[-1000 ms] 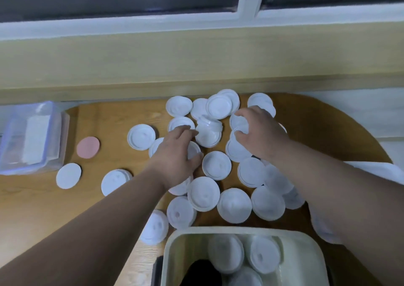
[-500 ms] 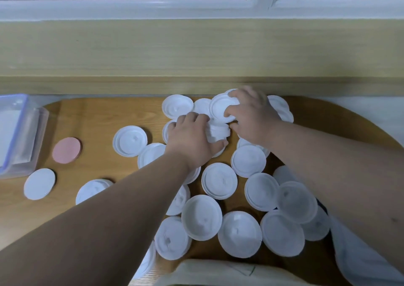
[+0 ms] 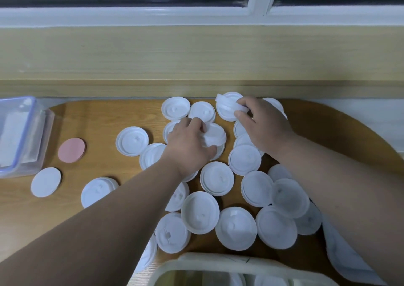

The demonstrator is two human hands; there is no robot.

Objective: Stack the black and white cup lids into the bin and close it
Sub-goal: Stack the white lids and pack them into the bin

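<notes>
Several white cup lids (image 3: pixel 216 178) lie scattered over the round wooden table (image 3: pixel 98 123). My left hand (image 3: pixel 188 145) grips a small stack of white lids (image 3: pixel 215 134) near the middle of the pile. My right hand (image 3: pixel 261 123) holds another white lid stack (image 3: pixel 227 105), tilted, at the far edge of the table. The cream bin (image 3: pixel 218 264) shows only its rim at the bottom edge, its contents blurred. No black lid is visible.
A clear plastic container with a blue rim (image 3: pixel 19 132) stands at the left. A pink disc (image 3: pixel 71 150) and a flat white disc (image 3: pixel 46 181) lie beside it. A wooden ledge (image 3: pixel 196 56) runs along the back under a window. A white sheet (image 3: pixel 349 261) lies bottom right.
My right hand has moved farther back and lifted a lid stack. My left hand stays on its stack. The view tilted up, so less of the bin shows.
</notes>
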